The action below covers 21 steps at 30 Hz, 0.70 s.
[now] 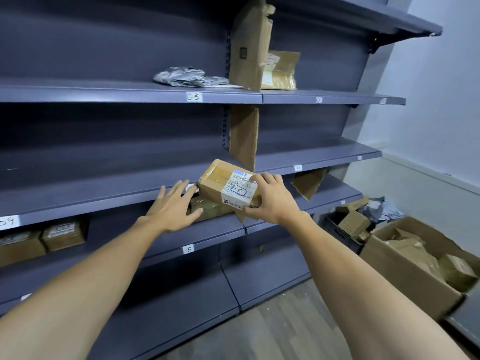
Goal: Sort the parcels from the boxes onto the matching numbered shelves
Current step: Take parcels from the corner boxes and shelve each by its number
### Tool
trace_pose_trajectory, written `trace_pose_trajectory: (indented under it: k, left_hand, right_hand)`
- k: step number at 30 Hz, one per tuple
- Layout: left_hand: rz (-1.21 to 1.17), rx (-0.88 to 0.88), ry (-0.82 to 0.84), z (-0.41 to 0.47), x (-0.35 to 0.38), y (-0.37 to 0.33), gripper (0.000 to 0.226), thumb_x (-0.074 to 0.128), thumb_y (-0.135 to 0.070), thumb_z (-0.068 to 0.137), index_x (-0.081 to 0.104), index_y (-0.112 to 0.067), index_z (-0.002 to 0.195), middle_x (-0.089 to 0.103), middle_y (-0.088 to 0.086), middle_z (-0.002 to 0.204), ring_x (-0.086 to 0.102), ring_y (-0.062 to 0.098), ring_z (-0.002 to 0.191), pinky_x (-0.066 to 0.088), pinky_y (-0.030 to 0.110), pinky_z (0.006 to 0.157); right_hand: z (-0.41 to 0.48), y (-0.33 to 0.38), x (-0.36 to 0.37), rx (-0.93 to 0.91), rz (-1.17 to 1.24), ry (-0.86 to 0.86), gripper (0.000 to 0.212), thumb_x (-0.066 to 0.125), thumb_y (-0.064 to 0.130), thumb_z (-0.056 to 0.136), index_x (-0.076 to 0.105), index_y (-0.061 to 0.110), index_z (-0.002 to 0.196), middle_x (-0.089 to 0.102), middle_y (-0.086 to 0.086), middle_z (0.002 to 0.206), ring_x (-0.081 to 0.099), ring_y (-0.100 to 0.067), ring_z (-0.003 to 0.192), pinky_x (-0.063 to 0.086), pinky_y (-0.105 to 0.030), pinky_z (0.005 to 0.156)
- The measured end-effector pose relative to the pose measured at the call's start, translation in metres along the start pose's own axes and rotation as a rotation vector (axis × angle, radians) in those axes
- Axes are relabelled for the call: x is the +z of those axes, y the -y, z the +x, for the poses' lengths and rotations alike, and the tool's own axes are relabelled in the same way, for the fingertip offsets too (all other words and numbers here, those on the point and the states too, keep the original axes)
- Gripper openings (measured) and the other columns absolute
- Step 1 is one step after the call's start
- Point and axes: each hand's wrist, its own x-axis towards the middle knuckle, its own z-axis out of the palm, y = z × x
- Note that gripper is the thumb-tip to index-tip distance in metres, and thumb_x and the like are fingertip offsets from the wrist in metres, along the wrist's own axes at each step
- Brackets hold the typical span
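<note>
My right hand (pixel 270 200) grips a small brown cardboard parcel (pixel 220 181) whose white label bears a handwritten "13". The parcel is held tilted in front of the edge of a grey-blue shelf (pixel 104 198). My left hand (pixel 172 203) is spread with straight fingers just left of the parcel, at the shelf edge, holding nothing. Behind the hands, another brown parcel (pixel 210 207) lies on the shelf (pixel 213 237) tagged "15". At the lower right stands an open cardboard box (pixel 405 271) holding several parcels.
Shelf tags "03" (pixel 194 97) and "09" (pixel 9 222) mark other shelves. Cardboard dividers (pixel 244 136) stand upright between bays. Two brown parcels (pixel 62 233) sit at lower left. A grey bag (pixel 187 77) lies on the "03" shelf. A dark crate (pixel 337 229) of parcels sits by the wall.
</note>
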Motion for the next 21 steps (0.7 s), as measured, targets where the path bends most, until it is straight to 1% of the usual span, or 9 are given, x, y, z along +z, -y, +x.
trace_pose_trajectory:
  k: [7, 11, 16, 21]
  left_hand:
    - [0.004, 0.043, 0.013, 0.019, 0.010, -0.034, 0.075, 0.036, -0.058, 0.100, 0.012, -0.018, 0.159, 0.004, 0.007, 0.168, 0.001, 0.022, 0.154, 0.003, 0.050, 0.124]
    - [0.012, 0.061, 0.025, 0.027, 0.013, -0.054, 0.073, 0.035, -0.057, 0.101, 0.014, -0.019, 0.159, 0.004, 0.006, 0.167, 0.000, 0.022, 0.154, 0.004, 0.050, 0.124]
    - [-0.006, 0.097, 0.017, 0.031, 0.019, -0.086, 0.075, 0.037, -0.057, 0.100, 0.013, -0.017, 0.159, 0.005, 0.005, 0.167, 0.002, 0.021, 0.154, 0.006, 0.050, 0.124]
    - [-0.016, 0.142, 0.032, 0.036, 0.021, -0.117, 0.074, 0.037, -0.056, 0.101, 0.012, -0.018, 0.159, 0.003, 0.005, 0.167, 0.000, 0.022, 0.154, 0.005, 0.051, 0.124]
  right_hand:
    - [-0.016, -0.031, -0.008, 0.040, -0.003, -0.004, 0.082, 0.075, 0.057, 0.073, 0.043, 0.018, 0.137, 0.048, -0.002, 0.132, 0.034, -0.024, 0.123, 0.046, -0.037, 0.095]
    - [-0.026, -0.050, -0.015, 0.055, -0.020, -0.013, 0.082, 0.074, 0.056, 0.075, 0.042, 0.017, 0.139, 0.048, -0.002, 0.130, 0.035, -0.023, 0.122, 0.043, -0.033, 0.093]
    - [-0.046, -0.072, -0.026, 0.082, -0.036, -0.014, 0.080, 0.073, 0.058, 0.074, 0.043, 0.017, 0.136, 0.048, -0.002, 0.127, 0.035, -0.024, 0.118, 0.042, -0.034, 0.092]
    - [-0.069, -0.096, -0.038, 0.130, -0.060, -0.010, 0.080, 0.073, 0.058, 0.073, 0.044, 0.016, 0.135, 0.048, -0.004, 0.128, 0.036, -0.027, 0.121, 0.044, -0.038, 0.096]
